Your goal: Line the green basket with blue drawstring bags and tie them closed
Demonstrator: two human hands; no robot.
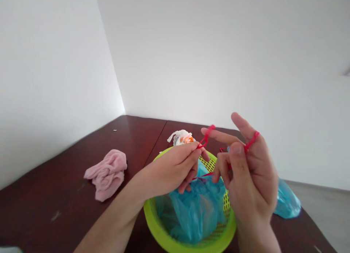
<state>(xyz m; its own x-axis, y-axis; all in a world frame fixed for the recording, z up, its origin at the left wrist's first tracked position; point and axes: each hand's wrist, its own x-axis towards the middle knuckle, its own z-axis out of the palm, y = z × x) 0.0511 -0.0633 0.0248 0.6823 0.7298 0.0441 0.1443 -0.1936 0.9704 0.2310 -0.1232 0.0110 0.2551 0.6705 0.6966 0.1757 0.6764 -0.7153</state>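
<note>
Above a yellow-green plastic basket [153, 223], my left hand [180, 165] is closed, its thumb and fingertips pinching a thin red string [206, 136]. A knotted bit of the string sticks up past those fingertips. My right hand [253, 180] has the string looped round its raised fingers, with two fingers stretched out and the thumb and lower fingers curled in on it. A taut red length runs between the hands, just over the gathered top of a blue plastic bag [195, 213]. That bag sits in the basket; whether the string is tied round it cannot be made out.
A crumpled pink cloth [109, 174] lies on the dark red-brown table [65, 194] to the left. Behind the basket is a white plastic bag [179, 137] with orange marks. Another blue plastic bag [288, 202] rests near the table's right edge. White walls [218, 56] stand behind.
</note>
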